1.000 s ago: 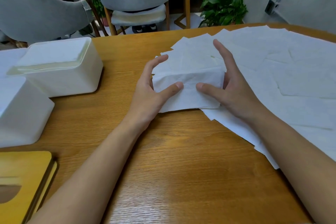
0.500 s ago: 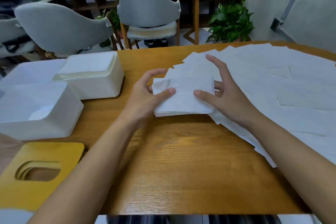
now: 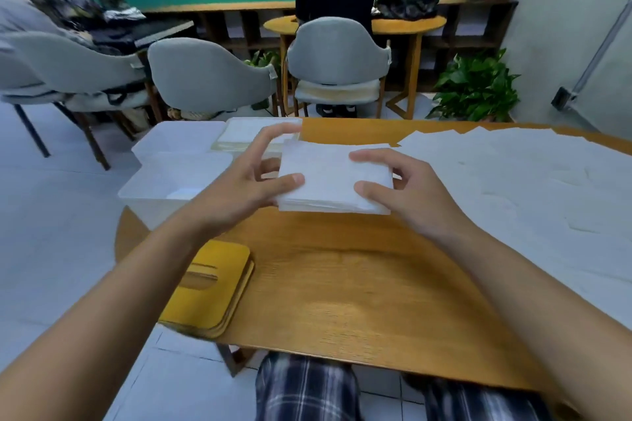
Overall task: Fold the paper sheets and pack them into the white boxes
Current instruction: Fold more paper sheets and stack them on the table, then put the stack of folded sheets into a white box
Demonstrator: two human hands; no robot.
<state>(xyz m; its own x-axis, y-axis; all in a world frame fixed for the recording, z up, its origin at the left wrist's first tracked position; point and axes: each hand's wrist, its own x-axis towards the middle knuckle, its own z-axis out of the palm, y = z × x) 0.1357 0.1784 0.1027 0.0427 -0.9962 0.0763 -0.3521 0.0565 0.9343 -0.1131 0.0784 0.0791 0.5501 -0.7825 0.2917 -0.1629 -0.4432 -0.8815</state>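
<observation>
Centrally, left hand (image 3: pixel 244 190), right hand (image 3: pixel 405 196) pinching edges of folded stack (image 3: pixel 330 178), white boxes (image 3: pixel 164 181) leftward.

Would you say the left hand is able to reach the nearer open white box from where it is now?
Probably yes: the left hand grips the folded paper stack right beside the nearer white box, whose open top looks uncovered. The right hand shares the stack.
</observation>
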